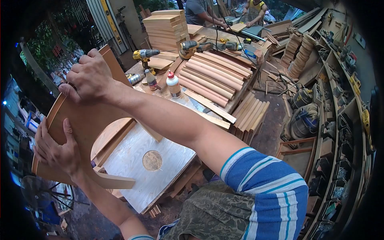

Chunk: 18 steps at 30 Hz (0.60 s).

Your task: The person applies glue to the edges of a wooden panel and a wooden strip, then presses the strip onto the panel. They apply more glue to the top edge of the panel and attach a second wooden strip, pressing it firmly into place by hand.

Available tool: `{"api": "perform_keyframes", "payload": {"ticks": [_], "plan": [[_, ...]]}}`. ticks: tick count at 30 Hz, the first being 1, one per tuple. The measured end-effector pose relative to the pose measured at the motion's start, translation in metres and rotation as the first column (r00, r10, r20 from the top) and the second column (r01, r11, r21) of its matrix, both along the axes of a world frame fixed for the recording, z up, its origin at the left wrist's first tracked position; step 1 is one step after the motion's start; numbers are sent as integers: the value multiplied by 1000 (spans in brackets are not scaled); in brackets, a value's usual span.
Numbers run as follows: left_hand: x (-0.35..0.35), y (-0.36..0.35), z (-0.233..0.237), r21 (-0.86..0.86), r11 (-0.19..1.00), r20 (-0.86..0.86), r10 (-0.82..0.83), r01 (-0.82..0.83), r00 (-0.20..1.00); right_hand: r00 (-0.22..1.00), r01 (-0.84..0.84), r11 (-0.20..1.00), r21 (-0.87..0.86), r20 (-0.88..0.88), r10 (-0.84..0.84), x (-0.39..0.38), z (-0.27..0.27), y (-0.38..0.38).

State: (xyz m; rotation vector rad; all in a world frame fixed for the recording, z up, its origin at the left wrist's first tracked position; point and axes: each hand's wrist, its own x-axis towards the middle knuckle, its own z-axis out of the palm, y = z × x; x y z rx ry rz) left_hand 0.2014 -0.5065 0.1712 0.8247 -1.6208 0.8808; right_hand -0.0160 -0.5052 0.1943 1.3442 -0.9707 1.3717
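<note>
A curved wooden panel (90, 110) with a rounded cutout stands tilted at the left, above a pale board. My left hand (58, 148) grips its outer edge, thumb on the near face and fingers spread around the rim. Higher up on the same edge rests my right hand (88, 78), its fingers curled closed; whatever may be inside them is hidden. Under the panel lies the whitish board (134, 178) with a round inset disc (152, 160). A straight wooden piece (116, 181) reaches from the panel's lower part over this board.
On the bench behind are a row of wooden strips (216, 76), a white glue bottle (173, 85), a small dark bottle (151, 80), a yellow drill (146, 56) and stacked boards (166, 30). Shelves (340, 120) line the right. Two people work at the back.
</note>
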Motion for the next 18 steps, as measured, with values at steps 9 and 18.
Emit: {"api": "perform_keyframes", "payload": {"ticks": [9,18], "plan": [[-1,4,2,1,1000,0,-2,2,1000,1000,-12,1000,-1,2,12,0,0,0],[-1,3,1,6,1000,-3,1,-1,1000,1000,-5,1000,4,-4,5,0,-1,-2]]}}
